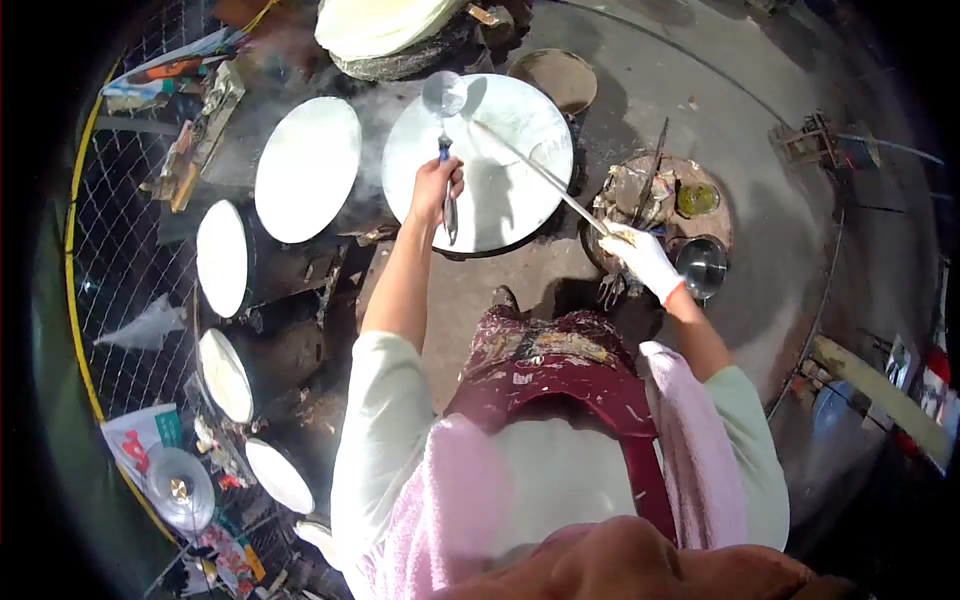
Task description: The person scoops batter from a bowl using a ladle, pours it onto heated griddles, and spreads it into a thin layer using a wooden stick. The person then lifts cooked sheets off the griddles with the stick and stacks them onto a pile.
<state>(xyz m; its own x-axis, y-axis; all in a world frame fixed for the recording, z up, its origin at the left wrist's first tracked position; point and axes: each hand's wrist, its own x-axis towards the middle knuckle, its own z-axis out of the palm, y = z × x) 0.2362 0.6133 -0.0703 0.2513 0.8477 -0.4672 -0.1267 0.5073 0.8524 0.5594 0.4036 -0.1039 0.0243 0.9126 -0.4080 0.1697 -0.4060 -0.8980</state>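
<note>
My bare left hand point(437, 191) is closed on the blue-and-dark handle of a ladle point(444, 95), whose round bowl is over the upper left part of a large round white surface point(510, 195). On my right hand point(640, 258) is a white glove with an orange cuff. That hand is wrapped round a long pale stick point(550, 176), which slants up and left so that its far end lies over the same white surface. Whether the stick touches the surface cannot be told.
More white discs point(308, 170) curve down the left side, beside a wire fence point(130, 240). A pale stack point(385, 25) and a round brown pan point(553, 80) stand beyond. A cluttered round stand point(715, 225) and a metal bowl point(701, 267) are at the right.
</note>
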